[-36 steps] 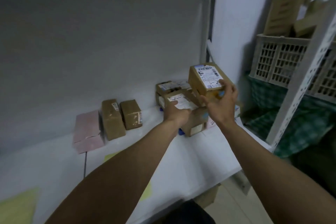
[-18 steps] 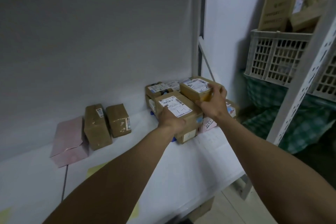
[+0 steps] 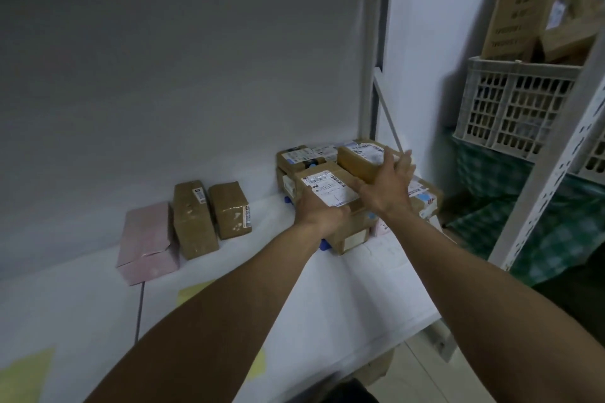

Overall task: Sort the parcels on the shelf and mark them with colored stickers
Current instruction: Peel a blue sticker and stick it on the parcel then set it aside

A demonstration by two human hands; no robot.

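Note:
A cluster of brown cardboard parcels sits at the right end of the white shelf (image 3: 360, 288). My left hand (image 3: 322, 211) grips the near edge of the front labelled parcel (image 3: 330, 188). My right hand (image 3: 389, 186) hovers with fingers spread and straight beside a smaller labelled parcel (image 3: 360, 159) that lies on top of the pile. Further left stand two brown parcels (image 3: 193, 219) (image 3: 230, 209) and a pink parcel (image 3: 145, 242), all apart from my hands.
Yellow sheets (image 3: 23, 376) lie on the shelf near its front edge. A white perforated upright (image 3: 553, 180) bounds the shelf at right. Beyond it, a pale plastic crate (image 3: 510, 108) holds tall cardboard boxes (image 3: 527, 3) above green checked cloth (image 3: 556, 232).
My right hand lowered the small labelled parcel onto the pile, then let go and opened its fingers. My left hand stayed on the front parcel.

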